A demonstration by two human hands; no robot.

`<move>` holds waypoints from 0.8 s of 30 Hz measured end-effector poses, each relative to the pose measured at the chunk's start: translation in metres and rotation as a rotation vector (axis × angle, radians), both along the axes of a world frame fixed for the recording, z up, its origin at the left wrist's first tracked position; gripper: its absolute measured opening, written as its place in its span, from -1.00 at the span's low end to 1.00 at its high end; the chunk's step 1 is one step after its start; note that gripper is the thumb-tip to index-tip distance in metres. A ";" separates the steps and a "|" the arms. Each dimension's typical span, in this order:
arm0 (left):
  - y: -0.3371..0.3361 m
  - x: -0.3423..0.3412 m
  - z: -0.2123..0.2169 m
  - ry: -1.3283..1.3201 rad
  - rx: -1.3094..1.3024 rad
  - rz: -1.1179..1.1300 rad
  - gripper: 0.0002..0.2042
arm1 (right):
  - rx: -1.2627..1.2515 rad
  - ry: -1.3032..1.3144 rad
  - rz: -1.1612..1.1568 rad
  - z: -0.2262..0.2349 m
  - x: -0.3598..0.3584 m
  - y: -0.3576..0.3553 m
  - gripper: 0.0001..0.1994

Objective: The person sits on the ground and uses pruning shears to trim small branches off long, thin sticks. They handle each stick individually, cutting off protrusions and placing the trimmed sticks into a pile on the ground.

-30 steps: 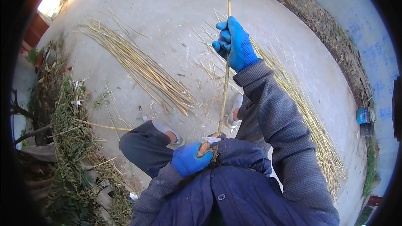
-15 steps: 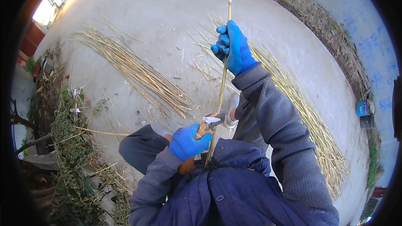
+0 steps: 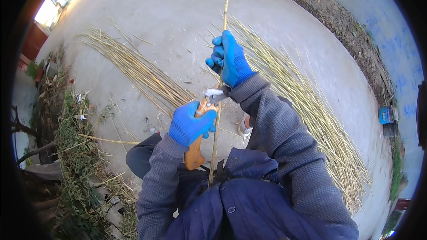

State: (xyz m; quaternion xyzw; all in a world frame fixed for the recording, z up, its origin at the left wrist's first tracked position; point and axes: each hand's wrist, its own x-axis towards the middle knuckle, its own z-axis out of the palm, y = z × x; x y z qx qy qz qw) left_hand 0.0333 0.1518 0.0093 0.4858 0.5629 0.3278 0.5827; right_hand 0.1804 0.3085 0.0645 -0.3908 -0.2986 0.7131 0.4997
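Note:
My left hand (image 3: 190,124), in a blue work glove, is closed around wooden-handled pruning shears (image 3: 195,154). Their metal head (image 3: 214,92) lies against a long thin bamboo cane (image 3: 215,140), just below my other hand; whether the blades are apart is unclear. Higher up, my right hand (image 3: 231,62), gloved in blue too, has its fingers curled round that cane. The cane runs nearly upright, from my lap past the top of the picture. Part of the shears is hidden by my left fingers.
A bundle of brownish canes (image 3: 142,73) lies on the concrete ground at left. Along the right spreads a larger pile of greenish-yellow canes (image 3: 320,129). Cut weeds (image 3: 78,160) line the left edge. A blue bucket (image 3: 386,115) stands by the right wall.
My left hand has moved up along the cane with the shears. My right hand has come lower and slightly left, bringing the two hands closer; the cane has shifted left.

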 end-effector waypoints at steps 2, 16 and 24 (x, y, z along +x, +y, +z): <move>0.024 0.001 0.016 0.011 0.040 0.014 -0.71 | 0.156 0.024 0.119 0.001 -0.003 0.009 -0.64; 0.064 -0.005 0.011 -0.192 0.063 0.222 -0.66 | 0.355 -0.639 0.405 -0.089 0.037 -0.096 -0.57; 0.047 0.021 -0.018 -0.497 -0.107 0.421 -0.59 | 0.800 -1.001 0.191 -0.111 0.041 -0.081 -0.68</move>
